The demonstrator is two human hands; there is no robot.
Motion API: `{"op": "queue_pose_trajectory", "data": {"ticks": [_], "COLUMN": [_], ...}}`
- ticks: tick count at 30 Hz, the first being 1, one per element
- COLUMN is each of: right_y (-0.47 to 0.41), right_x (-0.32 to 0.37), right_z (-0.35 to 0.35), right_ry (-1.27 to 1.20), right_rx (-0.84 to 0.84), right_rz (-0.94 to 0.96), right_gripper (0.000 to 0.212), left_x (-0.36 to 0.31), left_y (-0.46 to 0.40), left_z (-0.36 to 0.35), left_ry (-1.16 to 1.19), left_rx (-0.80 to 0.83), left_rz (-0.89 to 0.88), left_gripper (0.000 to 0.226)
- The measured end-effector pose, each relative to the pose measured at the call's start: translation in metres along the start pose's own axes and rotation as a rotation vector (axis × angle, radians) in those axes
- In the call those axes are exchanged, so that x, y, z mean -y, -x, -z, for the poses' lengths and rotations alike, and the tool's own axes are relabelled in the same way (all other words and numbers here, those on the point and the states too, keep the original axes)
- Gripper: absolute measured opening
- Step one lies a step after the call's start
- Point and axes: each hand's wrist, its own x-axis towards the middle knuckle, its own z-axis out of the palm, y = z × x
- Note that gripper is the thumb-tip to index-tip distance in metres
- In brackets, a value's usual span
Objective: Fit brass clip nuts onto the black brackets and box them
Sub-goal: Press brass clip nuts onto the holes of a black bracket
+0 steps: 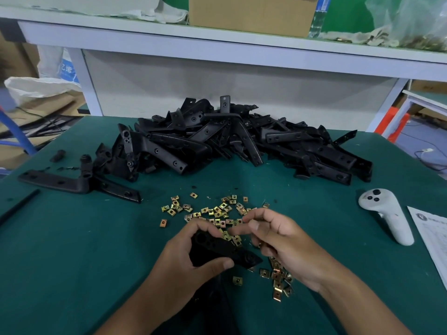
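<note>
The left hand (193, 257) has its grip wrapped around a black bracket (217, 250), just nearer than the scatter of brass clip nuts (217, 213) on the green surface (72, 238). The right hand (285, 243) hovers above those nuts, fingers loosely curled; whether it pinches one, I cannot tell. Beyond the nuts lies the bracket pile (229, 141); right of them, a white controller (387, 213).

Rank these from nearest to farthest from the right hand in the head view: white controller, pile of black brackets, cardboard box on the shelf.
From the right hand:
1. White controller, on the table to its right.
2. Pile of black brackets, across the table.
3. Cardboard box, up on the shelf.
</note>
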Motion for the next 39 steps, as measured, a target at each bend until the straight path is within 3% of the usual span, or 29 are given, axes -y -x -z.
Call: {"op": "queue_pose_trajectory", "data": {"ticks": [7, 25, 32, 39], "right_y": [0.004, 0.007, 0.010, 0.011], "right_x": [0.003, 0.008, 0.015, 0.017], "right_z": [-0.003, -0.013, -0.013, -0.021], "right_ry": [0.090, -0.038, -0.023, -0.083], "right_rx": [-0.020, -0.061, -0.087, -0.139], "right_rz": [-0.002, -0.060, -0.058, -0.108], "right_gripper": [0.020, 0.021, 0.004, 0.006], "left_x": [-0.003, -0.005, -0.003, -0.006], "left_y": [0.000, 0.003, 0.002, 0.003], "left_z": [-0.001, -0.002, -0.006, -0.007], "left_ry": [0.051, 0.040, 0.022, 0.017], "left_rx": [-0.002, -0.014, -0.032, -0.041], "left_rz": [0.009, -0.016, -0.018, -0.028], "left_gripper": [0.047, 0.040, 0.041, 0.039]}}
